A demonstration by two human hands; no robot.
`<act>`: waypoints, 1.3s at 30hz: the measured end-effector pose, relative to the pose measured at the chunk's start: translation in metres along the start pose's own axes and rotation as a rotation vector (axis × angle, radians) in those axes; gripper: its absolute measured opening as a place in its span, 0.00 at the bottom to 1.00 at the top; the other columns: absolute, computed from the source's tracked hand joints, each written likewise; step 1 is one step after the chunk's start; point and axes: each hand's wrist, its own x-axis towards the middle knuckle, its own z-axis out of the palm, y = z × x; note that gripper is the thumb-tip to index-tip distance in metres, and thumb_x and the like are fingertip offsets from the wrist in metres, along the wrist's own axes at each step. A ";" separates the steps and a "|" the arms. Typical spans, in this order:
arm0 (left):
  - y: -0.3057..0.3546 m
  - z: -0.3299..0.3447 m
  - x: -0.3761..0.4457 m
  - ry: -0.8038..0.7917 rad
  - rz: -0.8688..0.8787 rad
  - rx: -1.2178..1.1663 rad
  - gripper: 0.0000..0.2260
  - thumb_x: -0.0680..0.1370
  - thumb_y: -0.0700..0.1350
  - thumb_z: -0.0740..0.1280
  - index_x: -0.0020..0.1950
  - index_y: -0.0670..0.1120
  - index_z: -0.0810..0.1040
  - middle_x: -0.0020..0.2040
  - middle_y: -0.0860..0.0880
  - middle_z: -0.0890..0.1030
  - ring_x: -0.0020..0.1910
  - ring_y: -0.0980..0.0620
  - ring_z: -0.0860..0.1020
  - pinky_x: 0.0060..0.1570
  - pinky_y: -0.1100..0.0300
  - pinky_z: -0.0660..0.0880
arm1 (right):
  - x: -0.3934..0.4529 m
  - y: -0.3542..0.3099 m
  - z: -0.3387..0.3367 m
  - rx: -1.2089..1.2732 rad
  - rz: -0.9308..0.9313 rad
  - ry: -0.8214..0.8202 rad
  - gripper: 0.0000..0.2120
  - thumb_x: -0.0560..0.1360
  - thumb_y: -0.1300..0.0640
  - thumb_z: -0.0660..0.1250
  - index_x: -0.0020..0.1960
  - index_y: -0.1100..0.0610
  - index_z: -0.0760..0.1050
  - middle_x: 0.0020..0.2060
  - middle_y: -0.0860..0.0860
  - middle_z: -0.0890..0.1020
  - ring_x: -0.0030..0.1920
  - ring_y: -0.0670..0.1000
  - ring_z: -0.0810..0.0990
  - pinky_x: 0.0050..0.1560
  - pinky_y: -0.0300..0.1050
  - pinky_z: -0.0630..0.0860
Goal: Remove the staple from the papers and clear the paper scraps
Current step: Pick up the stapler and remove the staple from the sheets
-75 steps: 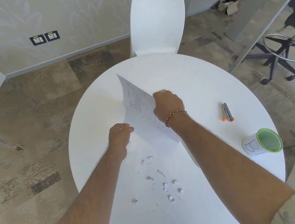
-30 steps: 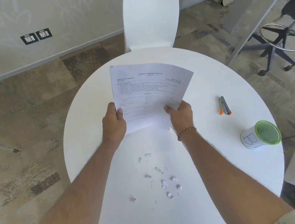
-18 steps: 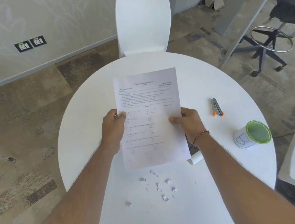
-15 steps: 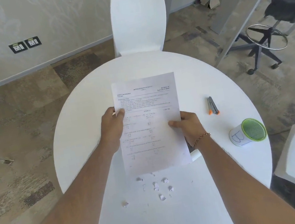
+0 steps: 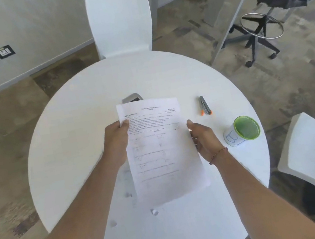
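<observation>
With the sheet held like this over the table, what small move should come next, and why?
Probably set the papers down on a bare part of the table, away from the scraps. The left hand pinches the sheet's top corner, the right hand steadies its edge, and the sheet covers part of the scrap area, so both hands need freeing to gather them.

Your left hand (image 5: 117, 142) pinches the papers (image 5: 163, 150); your right hand (image 5: 204, 139) (bracelet at wrist) cups their edge, fingers loose.
</observation>
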 end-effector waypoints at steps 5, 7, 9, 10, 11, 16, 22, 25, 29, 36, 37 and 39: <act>-0.002 0.021 -0.003 0.005 -0.035 -0.033 0.10 0.82 0.42 0.64 0.47 0.45 0.84 0.52 0.43 0.87 0.55 0.39 0.84 0.60 0.38 0.78 | 0.024 -0.009 -0.019 -0.075 -0.100 0.258 0.20 0.76 0.42 0.67 0.50 0.60 0.82 0.38 0.53 0.83 0.35 0.51 0.80 0.35 0.41 0.74; -0.001 0.029 -0.004 0.009 -0.039 -0.048 0.10 0.82 0.42 0.64 0.48 0.44 0.84 0.51 0.44 0.87 0.55 0.40 0.84 0.59 0.39 0.78 | 0.036 -0.011 -0.028 -0.186 -0.179 0.371 0.14 0.78 0.49 0.68 0.45 0.60 0.81 0.35 0.51 0.80 0.34 0.48 0.77 0.30 0.36 0.72; -0.001 0.035 -0.002 0.020 -0.042 -0.057 0.10 0.82 0.42 0.64 0.48 0.44 0.84 0.51 0.44 0.87 0.55 0.40 0.84 0.59 0.38 0.78 | 0.052 -0.009 -0.039 -0.324 -0.247 0.450 0.09 0.77 0.53 0.67 0.45 0.58 0.82 0.35 0.51 0.79 0.34 0.50 0.76 0.33 0.36 0.72; -0.001 0.037 -0.002 0.022 -0.041 -0.060 0.09 0.82 0.42 0.64 0.49 0.43 0.84 0.52 0.44 0.87 0.55 0.40 0.84 0.59 0.37 0.78 | 0.060 -0.009 -0.044 -0.419 -0.276 0.477 0.07 0.77 0.54 0.67 0.47 0.56 0.82 0.38 0.52 0.80 0.37 0.51 0.77 0.38 0.39 0.74; -0.002 0.038 -0.001 0.026 -0.041 -0.064 0.09 0.82 0.42 0.64 0.50 0.43 0.84 0.52 0.43 0.87 0.55 0.40 0.84 0.59 0.37 0.78 | 0.068 -0.008 -0.048 -0.532 -0.304 0.494 0.07 0.77 0.55 0.67 0.48 0.54 0.82 0.43 0.53 0.82 0.42 0.53 0.79 0.45 0.42 0.74; 0.002 0.050 0.004 0.033 -0.039 -0.055 0.10 0.83 0.42 0.64 0.49 0.44 0.84 0.52 0.43 0.87 0.54 0.40 0.84 0.58 0.37 0.79 | 0.108 -0.005 -0.065 -0.990 -0.432 0.511 0.11 0.76 0.61 0.67 0.57 0.56 0.82 0.62 0.57 0.75 0.64 0.62 0.68 0.58 0.36 0.57; -0.002 0.054 0.008 0.021 -0.017 -0.007 0.10 0.83 0.44 0.64 0.51 0.43 0.85 0.51 0.46 0.87 0.53 0.42 0.85 0.60 0.39 0.78 | 0.133 -0.012 -0.073 -1.286 -0.292 0.435 0.14 0.79 0.55 0.61 0.63 0.53 0.77 0.65 0.60 0.71 0.65 0.63 0.66 0.60 0.56 0.71; -0.003 0.055 0.006 0.030 -0.030 0.006 0.10 0.83 0.44 0.64 0.52 0.43 0.85 0.51 0.46 0.87 0.53 0.43 0.85 0.60 0.39 0.78 | 0.134 -0.010 -0.070 -1.433 -0.300 0.458 0.12 0.78 0.54 0.60 0.58 0.56 0.76 0.58 0.59 0.74 0.58 0.62 0.70 0.55 0.54 0.71; -0.001 0.062 0.000 0.016 -0.020 0.019 0.11 0.83 0.43 0.63 0.53 0.43 0.84 0.51 0.46 0.87 0.52 0.44 0.85 0.59 0.39 0.79 | 0.130 -0.012 -0.071 -1.476 -0.284 0.532 0.14 0.78 0.59 0.58 0.61 0.54 0.76 0.51 0.59 0.76 0.54 0.62 0.74 0.53 0.53 0.72; 0.009 0.065 -0.017 0.026 0.025 0.052 0.11 0.83 0.43 0.63 0.51 0.44 0.85 0.51 0.46 0.87 0.52 0.44 0.85 0.59 0.39 0.79 | 0.109 -0.048 -0.066 -0.576 -0.094 0.496 0.14 0.71 0.62 0.66 0.55 0.54 0.73 0.34 0.52 0.79 0.33 0.56 0.77 0.40 0.48 0.80; 0.010 0.064 -0.020 0.031 0.031 0.056 0.11 0.83 0.43 0.63 0.51 0.44 0.85 0.51 0.46 0.87 0.52 0.44 0.85 0.59 0.38 0.79 | 0.105 -0.056 -0.064 -0.354 -0.051 0.454 0.17 0.69 0.64 0.67 0.56 0.55 0.70 0.32 0.53 0.79 0.31 0.55 0.76 0.42 0.52 0.82; 0.013 0.063 -0.030 0.026 0.044 0.061 0.11 0.83 0.43 0.63 0.51 0.43 0.85 0.51 0.45 0.87 0.52 0.43 0.85 0.59 0.38 0.79 | 0.093 -0.070 -0.061 0.043 -0.029 0.291 0.19 0.66 0.68 0.68 0.54 0.59 0.67 0.29 0.55 0.77 0.32 0.56 0.74 0.43 0.56 0.83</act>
